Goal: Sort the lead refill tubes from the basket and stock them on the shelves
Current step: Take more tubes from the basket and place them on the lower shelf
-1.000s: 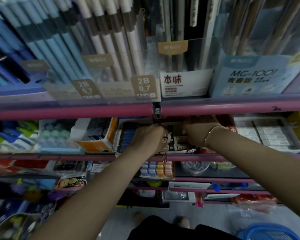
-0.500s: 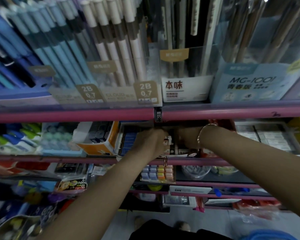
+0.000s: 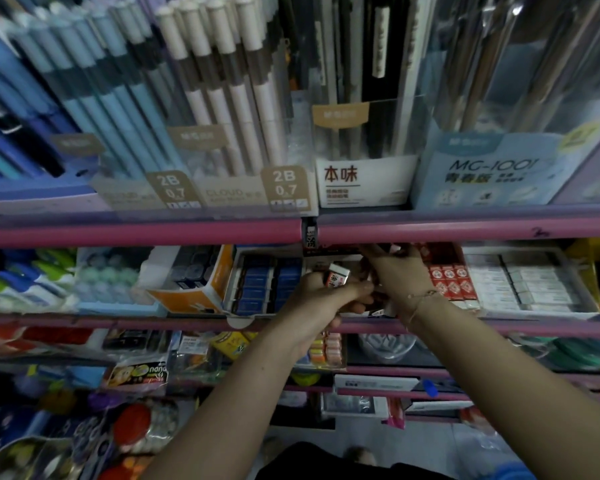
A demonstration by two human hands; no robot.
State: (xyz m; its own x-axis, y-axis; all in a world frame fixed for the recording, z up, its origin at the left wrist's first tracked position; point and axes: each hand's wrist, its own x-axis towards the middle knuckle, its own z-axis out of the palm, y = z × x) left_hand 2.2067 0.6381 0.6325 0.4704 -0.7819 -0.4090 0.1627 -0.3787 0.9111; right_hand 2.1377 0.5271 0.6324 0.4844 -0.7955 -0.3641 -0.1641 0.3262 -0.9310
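L hand (image 3: 321, 299) now lower, gripping small white pack (image 3: 336, 274); R hand (image 3: 400, 271) grip unclear, under pink shelf rail (image 3: 139, 233).

Light: dim and cool, brightest on the upper pen displays (image 3: 222, 98).
Glare: pale sheen on the clear plastic pen boxes (image 3: 520, 71) at upper right.
Shadow: the recess under the pink shelf rail (image 3: 136, 233) and the lowest shelves lie dark.
Blur: soft throughout; lower left corner smeared.
Distortion: wide-angle; the rails bow and the pens fan outward at the edges.
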